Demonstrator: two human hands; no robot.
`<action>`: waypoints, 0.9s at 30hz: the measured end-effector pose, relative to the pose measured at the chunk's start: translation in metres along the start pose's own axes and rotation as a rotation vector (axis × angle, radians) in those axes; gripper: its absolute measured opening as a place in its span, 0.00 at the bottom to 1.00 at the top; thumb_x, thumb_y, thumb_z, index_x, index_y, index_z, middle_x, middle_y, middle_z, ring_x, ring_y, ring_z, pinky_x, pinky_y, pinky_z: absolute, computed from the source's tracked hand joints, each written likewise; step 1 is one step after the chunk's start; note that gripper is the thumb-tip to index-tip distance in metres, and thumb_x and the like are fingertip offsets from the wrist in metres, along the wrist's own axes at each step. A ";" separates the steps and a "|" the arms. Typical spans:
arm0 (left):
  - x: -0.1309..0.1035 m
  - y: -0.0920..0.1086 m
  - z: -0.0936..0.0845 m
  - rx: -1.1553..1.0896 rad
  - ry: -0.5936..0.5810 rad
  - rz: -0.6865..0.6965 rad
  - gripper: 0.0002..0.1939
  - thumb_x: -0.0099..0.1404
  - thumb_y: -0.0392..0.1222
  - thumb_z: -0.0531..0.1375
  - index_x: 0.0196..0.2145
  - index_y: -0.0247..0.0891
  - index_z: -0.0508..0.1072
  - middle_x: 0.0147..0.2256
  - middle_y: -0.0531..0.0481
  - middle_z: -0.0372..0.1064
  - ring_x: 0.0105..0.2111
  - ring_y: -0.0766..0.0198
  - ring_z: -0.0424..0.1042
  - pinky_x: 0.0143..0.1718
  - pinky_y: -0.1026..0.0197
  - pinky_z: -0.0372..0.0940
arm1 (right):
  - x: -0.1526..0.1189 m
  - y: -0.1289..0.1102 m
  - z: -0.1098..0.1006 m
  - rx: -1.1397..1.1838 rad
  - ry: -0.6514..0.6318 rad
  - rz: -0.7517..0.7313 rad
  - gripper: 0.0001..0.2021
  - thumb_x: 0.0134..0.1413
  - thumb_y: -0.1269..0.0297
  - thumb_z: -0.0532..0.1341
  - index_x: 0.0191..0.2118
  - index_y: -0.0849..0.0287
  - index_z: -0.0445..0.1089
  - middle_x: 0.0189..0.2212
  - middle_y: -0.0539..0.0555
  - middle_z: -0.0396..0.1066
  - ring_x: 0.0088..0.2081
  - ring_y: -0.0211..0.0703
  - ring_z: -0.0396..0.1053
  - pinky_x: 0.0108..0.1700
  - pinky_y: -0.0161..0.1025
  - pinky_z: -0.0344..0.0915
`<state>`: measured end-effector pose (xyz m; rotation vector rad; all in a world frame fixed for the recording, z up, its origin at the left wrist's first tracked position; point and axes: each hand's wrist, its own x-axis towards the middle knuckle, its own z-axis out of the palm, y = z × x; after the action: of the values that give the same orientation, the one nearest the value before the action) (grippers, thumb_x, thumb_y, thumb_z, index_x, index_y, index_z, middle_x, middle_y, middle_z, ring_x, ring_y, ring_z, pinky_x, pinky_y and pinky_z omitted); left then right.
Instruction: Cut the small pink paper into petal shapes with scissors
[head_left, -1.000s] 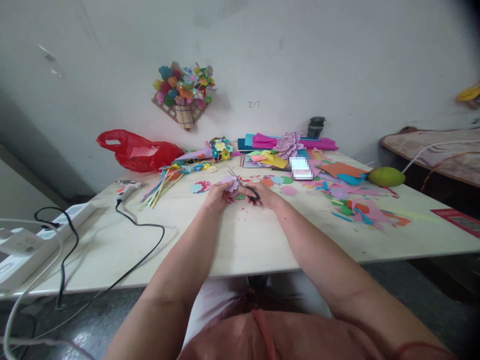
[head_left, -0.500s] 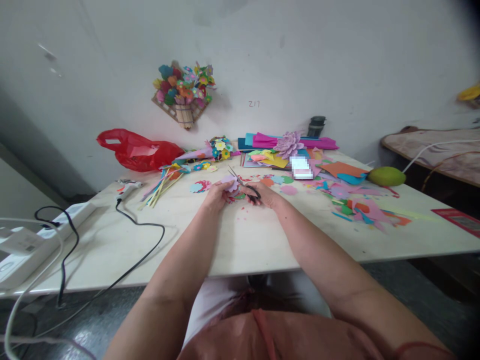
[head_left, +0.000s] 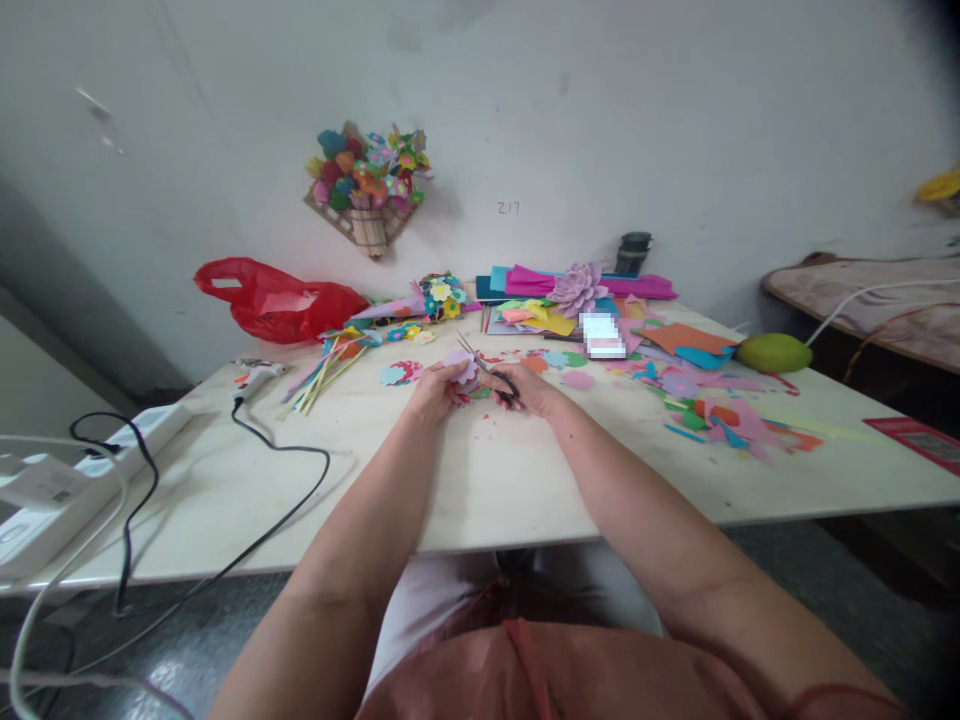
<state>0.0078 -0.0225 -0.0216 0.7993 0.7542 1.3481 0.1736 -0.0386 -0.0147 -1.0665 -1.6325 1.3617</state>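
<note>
My left hand (head_left: 435, 388) pinches a lilac paper piece (head_left: 461, 366) with a scalloped edge, over the middle of the table. In my right hand (head_left: 532, 388) is a pair of black-handled scissors (head_left: 504, 385), with fingers wrapped round the loops. The slightly parted blades point up and left, at the edge of the lilac piece. Small red and pink scraps lie under and around both hands. Close by on the left is a light blue cut shape (head_left: 391, 375); a pink disc (head_left: 577, 380) lies to the right.
A glue gun (head_left: 259, 378) with a black cord and a white power strip (head_left: 142, 440) lie at left. Yellow strips (head_left: 326, 375) and a red plastic bag (head_left: 281, 305) are behind. Coloured scraps (head_left: 731, 420), a phone (head_left: 602, 335) and a yellow-green oval object (head_left: 775, 352) are at right.
Both hands stay almost in place. The scissors and lilac piece have shifted only very slightly.
</note>
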 end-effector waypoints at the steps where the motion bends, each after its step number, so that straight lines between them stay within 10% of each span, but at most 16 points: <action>1: 0.000 0.000 0.000 0.000 0.001 -0.002 0.04 0.52 0.27 0.64 0.29 0.29 0.75 0.28 0.45 0.75 0.26 0.65 0.74 0.32 0.62 0.73 | 0.000 0.000 0.000 0.005 0.001 0.006 0.15 0.53 0.57 0.65 0.26 0.60 0.63 0.13 0.46 0.64 0.11 0.30 0.59 0.10 0.27 0.46; 27: 0.002 0.002 -0.001 0.019 0.031 0.048 0.04 0.52 0.27 0.64 0.28 0.29 0.74 0.26 0.47 0.73 0.25 0.66 0.74 0.30 0.64 0.72 | -0.009 -0.015 0.004 0.055 -0.007 0.083 0.15 0.50 0.61 0.68 0.24 0.61 0.62 0.11 0.44 0.61 0.11 0.28 0.55 0.11 0.25 0.47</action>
<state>0.0063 -0.0204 -0.0203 0.8177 0.7774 1.4004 0.1712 -0.0496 -0.0009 -1.1088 -1.5624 1.4571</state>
